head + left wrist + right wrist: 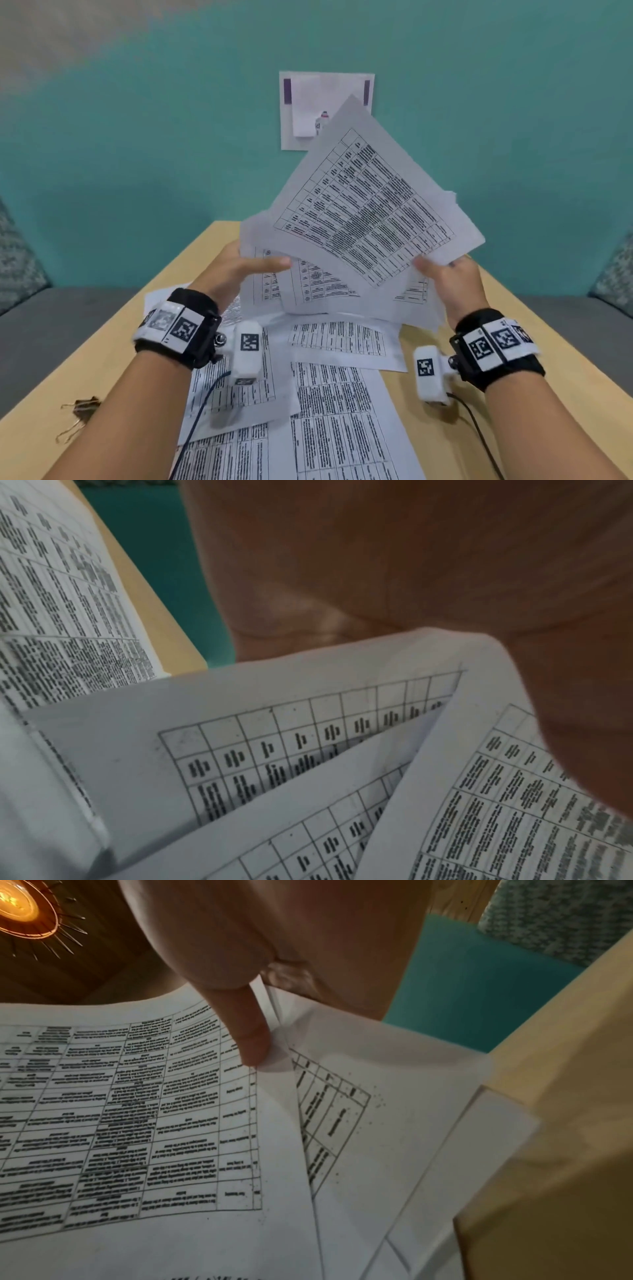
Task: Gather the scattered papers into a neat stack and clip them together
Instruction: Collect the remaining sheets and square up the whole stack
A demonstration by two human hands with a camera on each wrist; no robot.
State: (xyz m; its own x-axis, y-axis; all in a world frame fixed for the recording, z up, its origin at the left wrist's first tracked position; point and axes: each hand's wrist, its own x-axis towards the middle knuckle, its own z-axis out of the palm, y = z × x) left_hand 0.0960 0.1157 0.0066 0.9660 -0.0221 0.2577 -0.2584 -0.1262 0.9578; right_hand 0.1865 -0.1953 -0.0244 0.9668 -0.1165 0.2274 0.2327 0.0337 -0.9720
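Observation:
Both hands hold a loose fan of printed table sheets (363, 219) up above the wooden table (534, 329). My left hand (253, 267) grips the fan's left edge, thumb lying across the front. My right hand (445, 274) pinches its lower right corner, thumb (251, 1039) pressed on the top sheet (137, 1110). The sheets are skewed, their corners sticking out at different angles (308, 750). Several more printed sheets (329, 404) lie overlapping on the table below. A bronze binder clip (82, 409) lies near the table's left edge.
A grey sofa seat (68, 322) with patterned cushions (17, 260) runs behind the table against a teal wall (137, 137). A white printed notice (325, 109) hangs on that wall. Cables (479, 435) from the wrist cameras trail over the papers.

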